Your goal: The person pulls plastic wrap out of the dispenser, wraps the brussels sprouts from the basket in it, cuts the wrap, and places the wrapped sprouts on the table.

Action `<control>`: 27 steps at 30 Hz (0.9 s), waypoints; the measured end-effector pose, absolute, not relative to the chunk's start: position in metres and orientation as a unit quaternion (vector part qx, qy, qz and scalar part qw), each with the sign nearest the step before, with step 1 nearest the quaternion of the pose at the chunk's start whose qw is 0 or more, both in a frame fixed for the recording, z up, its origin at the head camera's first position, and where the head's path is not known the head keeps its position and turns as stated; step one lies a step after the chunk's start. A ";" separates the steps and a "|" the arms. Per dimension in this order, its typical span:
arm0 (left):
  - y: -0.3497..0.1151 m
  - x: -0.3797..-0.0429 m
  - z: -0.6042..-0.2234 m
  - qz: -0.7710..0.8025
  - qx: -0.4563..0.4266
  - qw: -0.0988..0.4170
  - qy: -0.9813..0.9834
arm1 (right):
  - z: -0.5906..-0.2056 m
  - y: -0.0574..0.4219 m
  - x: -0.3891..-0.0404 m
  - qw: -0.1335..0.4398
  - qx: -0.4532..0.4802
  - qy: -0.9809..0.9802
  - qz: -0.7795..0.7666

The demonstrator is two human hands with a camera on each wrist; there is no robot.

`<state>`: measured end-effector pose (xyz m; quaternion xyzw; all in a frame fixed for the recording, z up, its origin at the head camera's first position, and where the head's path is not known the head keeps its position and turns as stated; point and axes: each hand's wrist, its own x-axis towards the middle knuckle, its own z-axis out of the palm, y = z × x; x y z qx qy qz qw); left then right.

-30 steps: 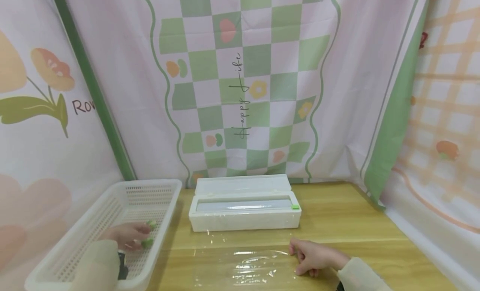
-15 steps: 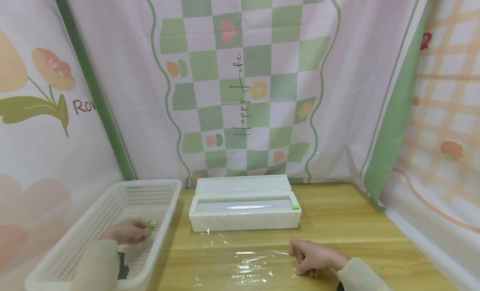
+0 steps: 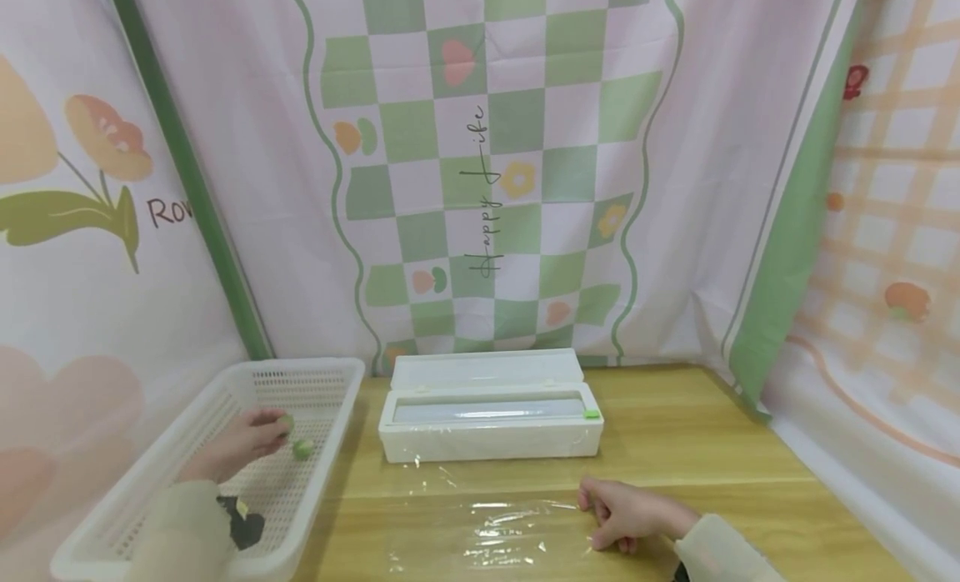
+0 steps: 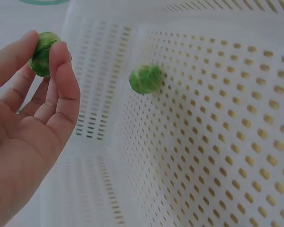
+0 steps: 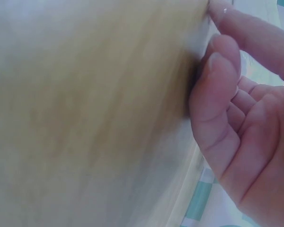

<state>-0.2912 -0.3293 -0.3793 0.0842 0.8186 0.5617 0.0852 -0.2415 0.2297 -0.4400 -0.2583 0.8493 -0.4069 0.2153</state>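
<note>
In the left wrist view, my left hand (image 4: pixel 31 109) pinches a green Brussels sprout (image 4: pixel 48 35) between thumb and fingertips, above the white basket (image 4: pixel 189 156). Another Brussels sprout (image 4: pixel 145 79) lies on the basket floor, apart from the hand. My right hand (image 3: pixel 637 513) rests at the right edge of a clear sheet of plastic wrap (image 3: pixel 498 536) on the table. Its index fingertip is at the film's edge, with the thumb apart and the other fingers bent. The film runs forward to a white wrap dispenser (image 3: pixel 491 442) with its lid raised.
The perforated basket stands at the left of the wooden table (image 3: pixel 675 423). A green slider (image 3: pixel 591 414) sits at the dispenser's right end. Printed curtains (image 3: pixel 480 232) hang behind and along both sides. A dark wrist strap (image 3: pixel 243 524) shows at my left sleeve.
My left hand has closed on a Brussels sprout and moved it up and left, away from the other sprout. My right hand and the plastic wrap stay in place.
</note>
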 end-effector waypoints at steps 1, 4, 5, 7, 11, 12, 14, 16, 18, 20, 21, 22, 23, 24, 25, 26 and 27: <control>-0.327 -0.292 -0.378 0.561 0.085 0.080 0.819 | -0.440 0.230 -0.241 0.216 -0.258 0.849 -0.407; -0.320 -0.295 -0.370 0.570 0.093 0.065 0.814 | -0.439 0.230 -0.241 0.217 -0.258 0.849 -0.407; -0.317 -0.296 -0.367 0.573 0.097 0.061 0.811 | -0.439 0.230 -0.241 0.218 -0.258 0.849 -0.407; -0.310 -0.299 -0.361 0.583 0.108 0.054 0.803 | -0.439 0.231 -0.241 0.219 -0.259 0.848 -0.407; -0.297 -0.305 -0.349 0.588 0.121 0.051 0.798 | -0.439 0.231 -0.241 0.220 -0.260 0.847 -0.407; -0.294 -0.306 -0.346 0.589 0.125 0.052 0.797 | -0.438 0.231 -0.241 0.221 -0.260 0.847 -0.408; -0.287 -0.307 -0.341 0.584 0.130 0.053 0.800 | -0.438 0.230 -0.241 0.220 -0.260 0.847 -0.408; -0.279 -0.308 -0.336 0.582 0.140 0.055 0.799 | -0.438 0.230 -0.241 0.220 -0.260 0.847 -0.408; -0.272 -0.307 -0.331 0.585 0.145 0.057 0.796 | -0.438 0.230 -0.241 0.219 -0.261 0.848 -0.407; -0.265 -0.306 -0.327 0.588 0.147 0.060 0.793 | -0.438 0.230 -0.241 0.218 -0.262 0.848 -0.405; -0.262 -0.305 -0.325 0.585 0.150 0.062 0.795 | -0.438 0.230 -0.241 0.217 -0.263 0.849 -0.405; -0.259 -0.304 -0.324 0.589 0.150 0.063 0.791 | -0.439 0.230 -0.241 0.216 -0.263 0.849 -0.404; -0.256 -0.304 -0.322 0.590 0.150 0.066 0.790 | -0.439 0.230 -0.241 0.214 -0.263 0.849 -0.404; -0.253 -0.303 -0.321 0.590 0.152 0.068 0.790 | -0.439 0.230 -0.241 0.213 -0.264 0.850 -0.403; -0.250 -0.303 -0.320 0.589 0.155 0.070 0.790 | -0.439 0.230 -0.241 0.212 -0.263 0.850 -0.403; -0.247 -0.303 -0.319 0.587 0.160 0.072 0.790 | -0.439 0.230 -0.241 0.211 -0.263 0.851 -0.402; -0.244 -0.303 -0.318 0.583 0.165 0.072 0.792 | -0.440 0.230 -0.241 0.211 -0.263 0.851 -0.402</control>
